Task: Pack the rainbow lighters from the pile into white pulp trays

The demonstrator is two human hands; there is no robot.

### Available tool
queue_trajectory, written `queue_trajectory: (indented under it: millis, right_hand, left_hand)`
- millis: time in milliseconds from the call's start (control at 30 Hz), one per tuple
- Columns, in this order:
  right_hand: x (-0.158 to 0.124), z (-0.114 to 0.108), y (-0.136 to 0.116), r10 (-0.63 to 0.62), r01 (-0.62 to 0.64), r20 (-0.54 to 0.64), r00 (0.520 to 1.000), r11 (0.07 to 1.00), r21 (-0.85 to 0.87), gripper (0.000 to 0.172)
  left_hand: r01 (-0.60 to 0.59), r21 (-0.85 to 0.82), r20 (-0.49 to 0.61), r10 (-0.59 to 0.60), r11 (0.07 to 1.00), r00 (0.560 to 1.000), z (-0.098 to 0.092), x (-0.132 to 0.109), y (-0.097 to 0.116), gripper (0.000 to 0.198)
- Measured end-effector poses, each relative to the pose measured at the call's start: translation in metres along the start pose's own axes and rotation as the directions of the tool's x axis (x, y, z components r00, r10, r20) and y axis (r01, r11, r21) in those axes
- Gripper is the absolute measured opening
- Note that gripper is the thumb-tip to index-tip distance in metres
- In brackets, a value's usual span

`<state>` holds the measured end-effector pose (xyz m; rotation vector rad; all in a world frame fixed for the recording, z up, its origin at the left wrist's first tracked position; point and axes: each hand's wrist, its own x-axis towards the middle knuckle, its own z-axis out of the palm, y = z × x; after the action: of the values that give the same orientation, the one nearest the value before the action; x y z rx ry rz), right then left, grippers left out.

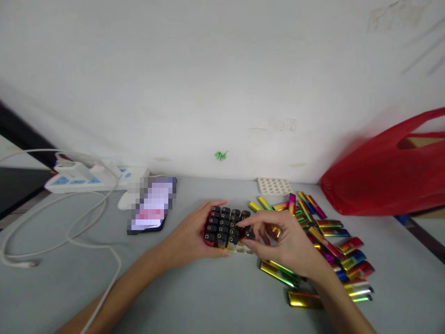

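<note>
My left hand (196, 234) is wrapped round the left side of a block of upright lighters (222, 225), whose black tops stand in close rows. A bit of white tray (240, 249) shows at the block's front right corner. Over the right end of the block, my right hand (278, 236) pinches a black-topped lighter (249, 234) between thumb and fingers. The lower part of that lighter is hidden. Loose shiny lighters (325, 241) in gold, red, green, blue and purple lie in a heap beside and beyond my right hand.
A white grid tray (274, 186) lies against the wall. At the right stands a red bag (385, 171). To the left are a phone (155, 204) with a lit screen, a power strip (69, 183) with plugs, and a looped white cable (69, 232).
</note>
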<state>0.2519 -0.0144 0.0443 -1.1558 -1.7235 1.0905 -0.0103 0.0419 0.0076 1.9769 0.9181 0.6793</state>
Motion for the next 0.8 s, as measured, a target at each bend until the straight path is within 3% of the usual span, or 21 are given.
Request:
queue_trajectory:
  millis: [333, 600, 700, 800]
  right_hand:
    - [-0.0022, -0.001, 0.0022, -0.015, 0.015, 0.014, 1.0, 0.999, -0.03, 0.005]
    - [-0.0018, 0.0007, -0.0014, -0.031, 0.031, 0.012, 0.999, 0.999, -0.044, 0.012]
    - [-0.0009, 0.0002, -0.002, -0.038, 0.039, -0.092, 0.995, 0.999, 0.009, 0.019]
    - [0.002, -0.0074, 0.0037, -0.005, -0.016, -0.37, 0.929, 0.998, -0.054, 0.019]
  left_hand:
    - [0.009, -0.025, 0.002, -0.009, 1.0, 1.0, 0.0004, -0.0009, 0.0015, 0.1]
    - [-0.006, 0.017, -0.001, 0.006, 1.0, 1.0, -0.0005, 0.0005, 0.0023, 0.101]
    - [0.007, -0.01, 0.006, -0.007, 1.0, 1.0, -0.0001, 0.0002, 0.002, 0.101]
    - [0.013, -0.022, 0.0, -0.013, 1.0, 1.0, 0.0004, -0.0004, 0.0029, 0.1]
